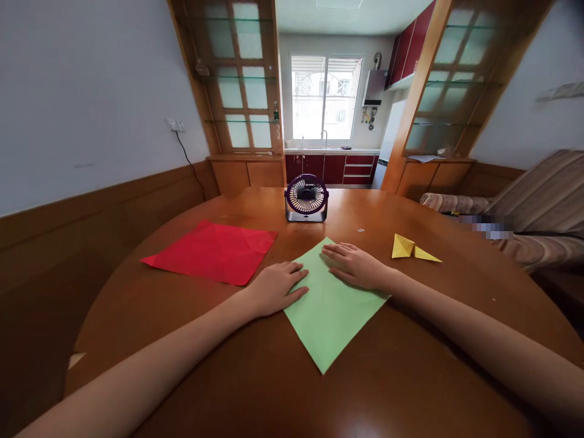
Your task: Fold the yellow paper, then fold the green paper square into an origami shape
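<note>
A square sheet of light green paper (335, 316) lies flat on the table before me, one corner pointing toward me. My left hand (277, 287) rests over its left corner with the fingers spread. Near the far corner, my right hand (353, 264) lies flat on the upper right side of the sheet, fingers stretched out. Both hands press on the paper without gripping it, and they cover parts of its two upper edges. To the left is a red sheet of paper (214, 250) with visible creases. A folded yellow paper piece (403, 247) sits to the right.
A small purple desk fan (306, 198) stands at the back of the round wooden table (255, 389). A striped sofa (538, 207) is beyond the right edge. Behind the table are wooden cabinets (246, 173) and a kitchen with a window (326, 97).
</note>
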The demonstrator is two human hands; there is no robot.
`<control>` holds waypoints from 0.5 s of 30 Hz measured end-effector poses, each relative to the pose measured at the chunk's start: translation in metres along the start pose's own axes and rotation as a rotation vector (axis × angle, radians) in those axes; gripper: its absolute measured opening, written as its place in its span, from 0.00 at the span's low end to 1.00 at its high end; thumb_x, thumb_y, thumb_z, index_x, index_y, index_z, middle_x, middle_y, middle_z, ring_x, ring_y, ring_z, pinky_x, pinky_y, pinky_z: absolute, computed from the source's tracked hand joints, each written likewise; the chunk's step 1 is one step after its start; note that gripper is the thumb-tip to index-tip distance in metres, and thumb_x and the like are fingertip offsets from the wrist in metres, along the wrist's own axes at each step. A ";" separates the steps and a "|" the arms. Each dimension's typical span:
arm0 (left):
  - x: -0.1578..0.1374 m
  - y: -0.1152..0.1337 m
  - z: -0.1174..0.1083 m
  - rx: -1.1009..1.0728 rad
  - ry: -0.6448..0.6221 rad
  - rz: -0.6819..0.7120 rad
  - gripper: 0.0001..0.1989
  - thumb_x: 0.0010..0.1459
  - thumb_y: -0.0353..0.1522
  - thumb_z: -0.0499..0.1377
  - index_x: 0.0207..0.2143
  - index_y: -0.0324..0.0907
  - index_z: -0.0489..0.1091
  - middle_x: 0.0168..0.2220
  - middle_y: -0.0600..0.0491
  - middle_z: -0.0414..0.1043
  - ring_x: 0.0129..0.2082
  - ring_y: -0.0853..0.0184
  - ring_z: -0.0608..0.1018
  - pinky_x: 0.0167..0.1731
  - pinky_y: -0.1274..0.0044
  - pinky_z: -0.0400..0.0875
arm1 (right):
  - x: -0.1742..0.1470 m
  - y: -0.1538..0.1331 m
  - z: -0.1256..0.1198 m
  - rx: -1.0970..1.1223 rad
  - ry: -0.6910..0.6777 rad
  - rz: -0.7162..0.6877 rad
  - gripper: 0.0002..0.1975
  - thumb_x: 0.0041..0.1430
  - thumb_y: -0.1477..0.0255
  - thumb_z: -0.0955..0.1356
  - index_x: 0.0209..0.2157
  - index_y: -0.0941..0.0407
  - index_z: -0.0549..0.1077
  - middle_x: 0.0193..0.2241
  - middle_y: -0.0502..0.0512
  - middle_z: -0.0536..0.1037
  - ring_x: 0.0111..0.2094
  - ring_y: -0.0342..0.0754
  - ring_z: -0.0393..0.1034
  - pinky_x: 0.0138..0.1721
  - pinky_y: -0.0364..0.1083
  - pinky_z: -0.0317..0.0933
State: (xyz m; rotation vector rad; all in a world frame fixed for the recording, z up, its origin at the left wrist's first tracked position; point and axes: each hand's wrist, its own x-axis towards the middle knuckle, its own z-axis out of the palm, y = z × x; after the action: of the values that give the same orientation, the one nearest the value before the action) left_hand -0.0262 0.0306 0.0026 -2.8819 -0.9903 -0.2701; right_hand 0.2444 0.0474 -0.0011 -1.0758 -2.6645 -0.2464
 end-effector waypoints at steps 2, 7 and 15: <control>-0.001 0.010 -0.006 0.099 0.004 0.013 0.21 0.67 0.42 0.48 0.53 0.38 0.69 0.47 0.42 0.72 0.47 0.56 0.75 0.46 0.67 0.70 | -0.005 -0.005 -0.002 -0.074 0.030 0.129 0.23 0.67 0.64 0.59 0.59 0.61 0.64 0.60 0.69 0.65 0.59 0.60 0.61 0.58 0.59 0.57; -0.002 0.024 -0.014 0.163 0.034 0.105 0.18 0.67 0.38 0.48 0.39 0.39 0.74 0.34 0.46 0.72 0.35 0.60 0.75 0.35 0.69 0.69 | -0.010 -0.012 0.001 -0.061 -0.009 0.233 0.21 0.69 0.66 0.57 0.56 0.60 0.68 0.56 0.69 0.68 0.55 0.59 0.66 0.55 0.59 0.59; 0.007 0.009 -0.001 -0.078 0.141 0.092 0.18 0.66 0.38 0.51 0.52 0.38 0.69 0.53 0.44 0.69 0.52 0.60 0.72 0.51 0.70 0.67 | 0.003 -0.001 0.012 0.053 -0.022 0.115 0.22 0.70 0.64 0.56 0.59 0.57 0.65 0.60 0.67 0.63 0.63 0.58 0.56 0.61 0.61 0.50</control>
State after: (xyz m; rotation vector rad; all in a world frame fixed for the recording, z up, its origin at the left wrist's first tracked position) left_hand -0.0156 0.0276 0.0043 -2.9191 -0.8391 -0.5080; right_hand 0.2396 0.0510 -0.0115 -1.2160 -2.6013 -0.1416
